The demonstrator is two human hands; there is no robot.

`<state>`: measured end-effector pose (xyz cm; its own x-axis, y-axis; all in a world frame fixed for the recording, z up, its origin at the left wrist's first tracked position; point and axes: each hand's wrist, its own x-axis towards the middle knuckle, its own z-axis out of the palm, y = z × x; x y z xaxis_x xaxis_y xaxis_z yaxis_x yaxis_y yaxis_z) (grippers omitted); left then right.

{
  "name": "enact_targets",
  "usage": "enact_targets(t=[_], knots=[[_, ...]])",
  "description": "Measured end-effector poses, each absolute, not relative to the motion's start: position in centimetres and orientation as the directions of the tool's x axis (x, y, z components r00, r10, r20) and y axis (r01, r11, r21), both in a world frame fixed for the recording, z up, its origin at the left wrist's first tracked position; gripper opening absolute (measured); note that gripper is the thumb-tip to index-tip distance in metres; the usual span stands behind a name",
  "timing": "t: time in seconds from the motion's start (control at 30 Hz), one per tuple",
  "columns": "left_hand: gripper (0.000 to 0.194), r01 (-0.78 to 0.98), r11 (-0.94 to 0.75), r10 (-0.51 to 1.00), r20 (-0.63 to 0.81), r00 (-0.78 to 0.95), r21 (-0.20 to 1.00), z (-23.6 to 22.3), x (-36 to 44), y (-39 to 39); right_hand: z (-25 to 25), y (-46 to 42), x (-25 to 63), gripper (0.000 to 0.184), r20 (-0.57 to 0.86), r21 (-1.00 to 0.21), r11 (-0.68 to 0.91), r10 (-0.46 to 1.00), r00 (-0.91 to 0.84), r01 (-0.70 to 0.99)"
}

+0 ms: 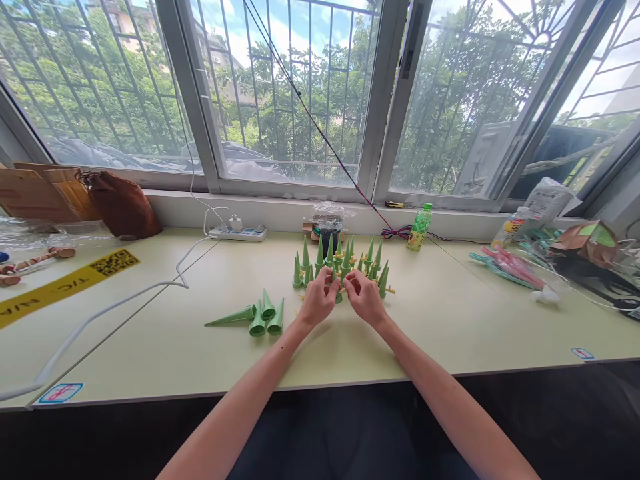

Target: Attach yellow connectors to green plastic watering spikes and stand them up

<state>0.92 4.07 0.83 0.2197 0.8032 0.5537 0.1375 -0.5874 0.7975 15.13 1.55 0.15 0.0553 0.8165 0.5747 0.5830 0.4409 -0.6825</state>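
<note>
My left hand is closed around a green plastic cone, a watering-spike shape standing point up between my hands. My right hand pinches at the cone's right side, where a small yellow piece shows by the fingertips; the fingers partly hide it. Behind and around my hands stands a group of green cones, points up, several with yellow stems sticking out, such as the yellow stem at the right. To the left of my left hand are several loose green cones, one lying on its side.
A white power strip sits at the table's back, its white cable running down the left. A green-capped bottle stands behind to the right. Pink and green plastic bags lie far right; a brown pouch rests far left.
</note>
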Motion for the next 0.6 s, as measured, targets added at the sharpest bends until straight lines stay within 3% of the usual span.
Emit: enact_targets(t=[0.23,0.6], knots=[[0.024,0.163,-0.593,0.795,0.542,0.272,0.788,0.74,0.82,3.99,-0.03,1.65,15.14,0.02,0.568,-0.678,0.425,0.821,0.061,0.6],[0.021,0.14,-0.519,0.85,0.492,0.191,0.843,0.82,0.77,4.7,0.44,1.25,14.94,0.026,0.564,-0.688,0.465,0.825,0.008,0.556]])
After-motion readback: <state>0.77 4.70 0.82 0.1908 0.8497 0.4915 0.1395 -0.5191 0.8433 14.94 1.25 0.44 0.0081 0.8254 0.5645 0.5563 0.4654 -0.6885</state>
